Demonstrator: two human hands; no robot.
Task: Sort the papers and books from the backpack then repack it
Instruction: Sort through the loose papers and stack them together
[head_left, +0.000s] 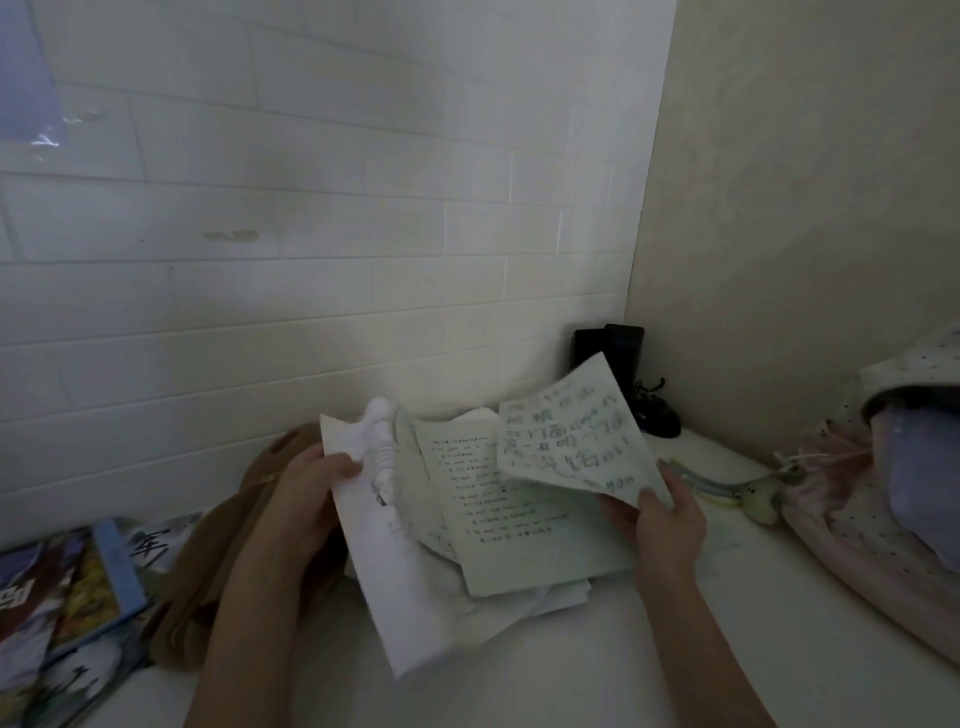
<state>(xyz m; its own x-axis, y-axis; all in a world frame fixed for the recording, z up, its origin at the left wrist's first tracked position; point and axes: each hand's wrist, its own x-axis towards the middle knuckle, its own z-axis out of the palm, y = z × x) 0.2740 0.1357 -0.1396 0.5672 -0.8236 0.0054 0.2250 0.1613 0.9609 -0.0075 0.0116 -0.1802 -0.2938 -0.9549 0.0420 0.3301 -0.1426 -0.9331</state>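
Head view, looking down at a white table (545, 670) set against a white brick-pattern wall (311, 208), w/ a plain beige wall at right.

Left hand (306, 493) grips the top edge of a white sheet (400, 587): thumb on the front, fingers curled behind. The sheet hangs down toward the table, slightly crumpled. A white ribbed object (382, 447) stands just beside the thumb; can't tell what it is.

Right hand (665, 519) pinches the lower corner of a handwritten note (566, 447), green-ish characters on pale paper, held up and tilted over the pile.

Between the hands lies a printed page (519, 514) w/ rows of small text, on top of more loose white papers (519, 597) on the table.

A brown backpack (218, 561) lies behind and under the left forearm, near the wall. At far left, colourful books (67, 597) are stacked at the table edge, some overlapping.

At right, a pink dotted fabric bag (872, 525) w/ blue cloth inside. A pale green charm (758, 501) lies just beside it. A dark object (623, 369) stands in the corner; too dim to identify.
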